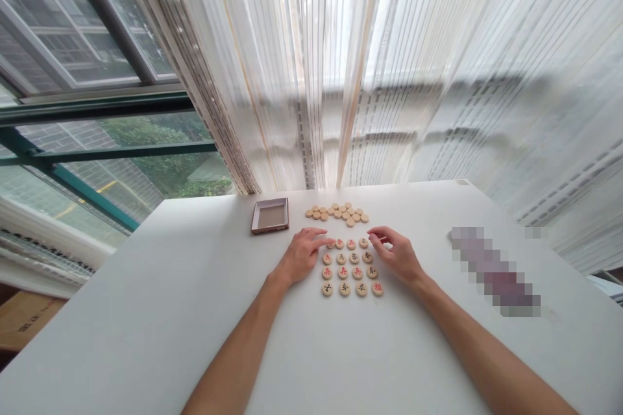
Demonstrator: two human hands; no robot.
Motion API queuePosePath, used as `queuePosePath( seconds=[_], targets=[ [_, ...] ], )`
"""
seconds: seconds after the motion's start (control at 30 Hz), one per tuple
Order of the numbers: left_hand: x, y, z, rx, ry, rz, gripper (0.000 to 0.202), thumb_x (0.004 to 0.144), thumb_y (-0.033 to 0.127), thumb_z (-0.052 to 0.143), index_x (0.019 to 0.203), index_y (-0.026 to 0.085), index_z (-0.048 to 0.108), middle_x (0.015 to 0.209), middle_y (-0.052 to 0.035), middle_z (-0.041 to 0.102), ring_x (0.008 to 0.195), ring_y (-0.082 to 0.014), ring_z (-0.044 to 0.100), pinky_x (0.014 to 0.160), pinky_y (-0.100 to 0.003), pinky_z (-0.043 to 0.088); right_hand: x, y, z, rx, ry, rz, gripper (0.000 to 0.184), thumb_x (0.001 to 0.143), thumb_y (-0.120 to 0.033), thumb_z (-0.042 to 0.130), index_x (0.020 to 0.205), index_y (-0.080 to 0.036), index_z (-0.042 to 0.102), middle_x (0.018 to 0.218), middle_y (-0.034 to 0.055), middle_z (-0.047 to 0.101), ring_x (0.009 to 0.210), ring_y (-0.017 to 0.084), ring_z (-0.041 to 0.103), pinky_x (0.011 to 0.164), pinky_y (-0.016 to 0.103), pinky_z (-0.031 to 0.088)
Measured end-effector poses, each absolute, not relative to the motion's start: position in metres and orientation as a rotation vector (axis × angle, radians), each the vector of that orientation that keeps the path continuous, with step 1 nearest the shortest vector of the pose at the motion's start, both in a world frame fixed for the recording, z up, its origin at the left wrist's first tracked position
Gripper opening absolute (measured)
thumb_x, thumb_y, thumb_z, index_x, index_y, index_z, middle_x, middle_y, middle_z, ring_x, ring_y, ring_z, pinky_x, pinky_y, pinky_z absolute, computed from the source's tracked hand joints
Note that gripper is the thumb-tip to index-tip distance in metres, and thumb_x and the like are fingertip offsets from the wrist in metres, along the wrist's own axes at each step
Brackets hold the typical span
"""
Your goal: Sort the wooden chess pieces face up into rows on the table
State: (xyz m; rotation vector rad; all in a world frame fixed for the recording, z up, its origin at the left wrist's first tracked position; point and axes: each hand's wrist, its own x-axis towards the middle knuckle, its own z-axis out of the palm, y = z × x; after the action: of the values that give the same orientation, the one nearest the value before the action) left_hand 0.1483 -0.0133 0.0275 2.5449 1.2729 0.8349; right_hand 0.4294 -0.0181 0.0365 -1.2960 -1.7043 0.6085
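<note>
Wooden xiangqi pieces (343,272) form a grid (354,258) on the table (170,311); left grip (302,253) at its far-left corner, right grip (399,256) beside its far-right, fingers apart: row-straightening, seemingly, calling next for light nudges.

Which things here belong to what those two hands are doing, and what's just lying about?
Apparently part of it:
left hand
right hand
round, pale wooden-looking discs with red or black characters
probably the round, pale wooden-looking blank-topped discs behind
perhaps the shallow, brown-edged square open box

Probably lying about:
brown cardboard box, lower left
pixelated elongated object, right
</note>
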Motion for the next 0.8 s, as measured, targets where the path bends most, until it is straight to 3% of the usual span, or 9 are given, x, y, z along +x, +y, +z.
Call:
queuePosePath(
  seconds=[0.17, 0.37, 0.5, 0.8],
  targets=[
    [0.145, -0.016, 0.026, 2.533, 1.264, 0.811, 0.053, 0.087, -0.001, 0.048, 0.122, 0.034, 0.067, 0.131, -0.0014, 0.062, 0.12, -0.021, 0.055, 0.106, -0.044, 0.045, 0.43, -0.019, 0.036, -1.29, -1.719, 0.582, 0.019, 0.092, -0.037, 0.057, 0.098, -0.022, 0.068, 0.095, 0.0046, 0.073, 0.077, 0.019, 0.067, 0.064, 0.03, 0.055],
    [0.148, -0.024, 0.033, 2.496, 1.285, 0.859, 0.034, 0.095, 0.022, 0.054, 0.125, 0.032, 0.065, 0.128, -0.0041, 0.064, 0.119, -0.0216, 0.057, 0.108, -0.044, 0.044, 0.428, -0.02, 0.038, -1.271, -1.738, 0.539, 0.019, 0.092, -0.036, 0.056, 0.098, -0.022, 0.068, 0.1, 0.005, 0.072, 0.081, 0.02, 0.066, 0.061, 0.029, 0.053],
    [0.15, -0.027, 0.035, 2.499, 1.308, 0.836, 0.03, 0.092, 0.033, 0.059, 0.121, 0.031, 0.067, 0.129, -0.0056, 0.063, 0.12, -0.0243, 0.057, 0.109, -0.047, 0.043, 0.425, -0.022, 0.039, -1.265, -1.746, 0.557, 0.02, 0.092, -0.037, 0.056, 0.099, -0.022, 0.068, 0.1, 0.0058, 0.072, 0.081, 0.02, 0.066, 0.057, 0.028, 0.053],
    [0.148, -0.028, 0.036, 2.445, 1.289, 0.907, 0.027, 0.087, 0.031, 0.065, 0.113, 0.028, 0.07, 0.122, -0.0058, 0.067, 0.115, -0.0244, 0.06, 0.105, -0.045, 0.046, 0.426, -0.022, 0.039, -1.265, -1.758, 0.55, 0.022, 0.093, -0.039, 0.055, 0.098, -0.023, 0.068, 0.099, 0.0058, 0.072, 0.081, 0.021, 0.066, 0.07, 0.033, 0.056]
  ],
)
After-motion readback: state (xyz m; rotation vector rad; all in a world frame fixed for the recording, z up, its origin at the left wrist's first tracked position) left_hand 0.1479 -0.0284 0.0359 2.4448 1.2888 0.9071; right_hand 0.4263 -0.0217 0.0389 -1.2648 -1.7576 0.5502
